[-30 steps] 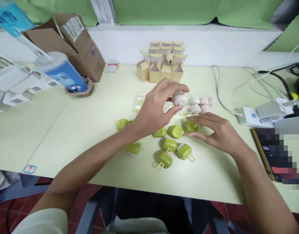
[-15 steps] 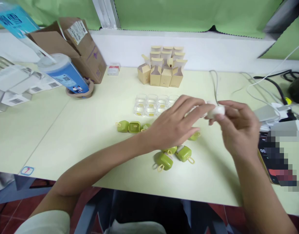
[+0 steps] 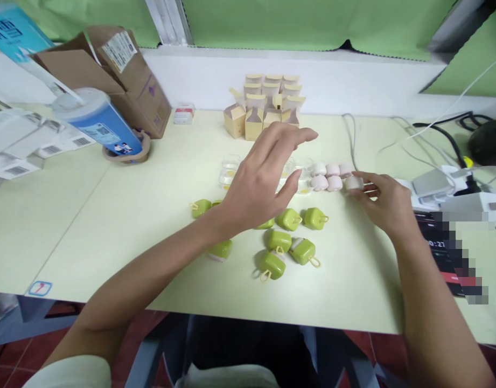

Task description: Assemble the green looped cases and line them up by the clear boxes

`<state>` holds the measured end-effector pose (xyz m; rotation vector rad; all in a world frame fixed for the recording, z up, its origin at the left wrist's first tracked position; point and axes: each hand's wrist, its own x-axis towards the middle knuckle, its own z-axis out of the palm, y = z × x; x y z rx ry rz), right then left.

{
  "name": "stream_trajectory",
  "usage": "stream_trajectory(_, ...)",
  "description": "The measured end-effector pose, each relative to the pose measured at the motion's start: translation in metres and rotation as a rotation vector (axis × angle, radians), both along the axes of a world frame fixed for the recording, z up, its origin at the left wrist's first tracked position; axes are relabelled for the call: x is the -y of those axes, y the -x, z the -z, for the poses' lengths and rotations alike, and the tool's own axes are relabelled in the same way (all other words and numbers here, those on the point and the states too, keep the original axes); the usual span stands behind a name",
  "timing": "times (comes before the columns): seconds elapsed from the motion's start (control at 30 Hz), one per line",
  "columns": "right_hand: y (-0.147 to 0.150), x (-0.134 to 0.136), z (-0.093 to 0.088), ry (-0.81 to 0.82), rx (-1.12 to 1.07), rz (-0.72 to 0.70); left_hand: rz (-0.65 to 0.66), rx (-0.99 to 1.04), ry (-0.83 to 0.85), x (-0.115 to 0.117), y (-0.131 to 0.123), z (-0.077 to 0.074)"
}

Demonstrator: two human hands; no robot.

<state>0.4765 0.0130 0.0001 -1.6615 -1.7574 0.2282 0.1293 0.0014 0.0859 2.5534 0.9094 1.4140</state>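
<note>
Green cases [image 3: 288, 219] look glossy plastic; pink cases [image 3: 332, 184] matt (smooth too); small boxes [image 3: 253, 123] plain card.

Setting down the white piece [image 3: 354, 183] with the right hand [image 3: 387, 202] at the end of the pale row [image 3: 327, 177], after taking it from the left hand [image 3: 259, 183], now spreading open.

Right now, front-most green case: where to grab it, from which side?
Likely pinch the green case by its rounded body, from above and the front. It lies flat on the table; a neighbouring case crowds its right side, and the thin yellow loop looks too flimsy to hold.
</note>
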Motion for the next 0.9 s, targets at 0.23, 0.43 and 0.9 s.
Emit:
stream_trajectory(0.23,0.012,0.003,-0.004,0.066,0.013,0.046,0.013,0.008,-0.031,-0.005,0.0,0.005)
stream_trajectory(0.43,0.016,0.003,-0.008,0.101,0.015,0.065,0.0,-0.025,-0.036,-0.005,0.0,0.007)
stream_trajectory(0.9,0.018,0.006,-0.012,-0.223,0.045,0.125,0.264,-0.429,0.241,0.013,0.009,-0.021)
